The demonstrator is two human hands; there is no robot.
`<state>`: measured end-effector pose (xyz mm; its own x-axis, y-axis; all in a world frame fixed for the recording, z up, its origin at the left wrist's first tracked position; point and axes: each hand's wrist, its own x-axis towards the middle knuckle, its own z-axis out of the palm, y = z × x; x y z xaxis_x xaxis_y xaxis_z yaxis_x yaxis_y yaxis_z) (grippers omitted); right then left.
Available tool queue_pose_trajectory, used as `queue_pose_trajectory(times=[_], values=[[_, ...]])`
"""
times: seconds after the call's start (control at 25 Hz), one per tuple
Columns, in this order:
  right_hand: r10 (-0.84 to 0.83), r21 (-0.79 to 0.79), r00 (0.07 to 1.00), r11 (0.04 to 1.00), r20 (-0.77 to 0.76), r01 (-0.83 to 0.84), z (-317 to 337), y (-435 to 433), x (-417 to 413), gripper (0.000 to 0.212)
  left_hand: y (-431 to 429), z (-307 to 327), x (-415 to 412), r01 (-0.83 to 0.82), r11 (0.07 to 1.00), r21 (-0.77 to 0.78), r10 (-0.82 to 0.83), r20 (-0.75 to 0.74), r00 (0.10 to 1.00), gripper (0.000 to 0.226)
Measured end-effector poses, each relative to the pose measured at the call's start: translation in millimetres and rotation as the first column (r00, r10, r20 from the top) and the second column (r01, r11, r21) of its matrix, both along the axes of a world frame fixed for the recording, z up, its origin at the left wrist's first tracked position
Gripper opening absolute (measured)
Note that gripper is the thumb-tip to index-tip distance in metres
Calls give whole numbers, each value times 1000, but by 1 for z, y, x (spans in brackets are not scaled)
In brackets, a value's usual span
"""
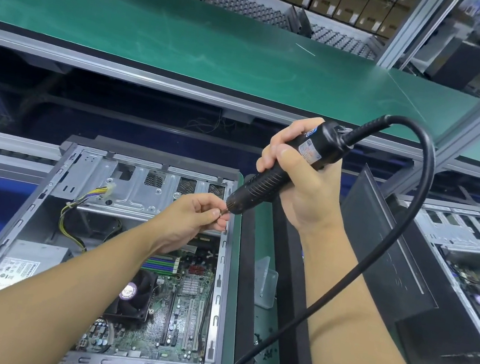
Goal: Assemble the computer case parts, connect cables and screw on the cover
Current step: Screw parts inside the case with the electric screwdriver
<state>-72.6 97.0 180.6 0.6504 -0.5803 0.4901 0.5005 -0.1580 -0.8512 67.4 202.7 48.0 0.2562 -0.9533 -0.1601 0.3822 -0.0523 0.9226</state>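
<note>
An open computer case point(41, 197) lies on its side at lower left, showing its motherboard point(180, 314), CPU fan point(133, 294), power supply point(21, 266) and yellow-black cables point(76, 212). My right hand point(299, 178) grips a black electric screwdriver point(281, 172) held above the case's upper right corner, tip pointing down-left. My left hand point(195, 215) pinches a small screw point(223, 212) at the screwdriver's tip. The thick black cord point(395, 244) loops from the tool's back end down to the right.
A black side panel point(383, 261) leans to the right of the case. A black foam tray point(269, 328) holds small screws. A second open case point(470, 268) sits at far right. A green conveyor belt point(191, 42) runs across behind.
</note>
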Motion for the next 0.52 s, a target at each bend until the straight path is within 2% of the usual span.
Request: queue_pose_trajectory(times=[0.12,0.32,0.4,0.52], values=[[0,37,1000,999,14,-1,-1,-1,0,17,0,0,6,25,1000,6,-25,-45,999,20],[-14,-59,1000,998,-15,13,-3,-1,5,23,-2,-4,8,-26,999,46,30,-69,997,21],[-11,-59,1000,998,-3,11,-4,-2,6,23,-1,-5,9,-44,997,69,54,-155,986,23],[3,-33,999,999,37,-1,-5,-4,7,20,2,-4,5,-75,992,105,110,-380,918,29]])
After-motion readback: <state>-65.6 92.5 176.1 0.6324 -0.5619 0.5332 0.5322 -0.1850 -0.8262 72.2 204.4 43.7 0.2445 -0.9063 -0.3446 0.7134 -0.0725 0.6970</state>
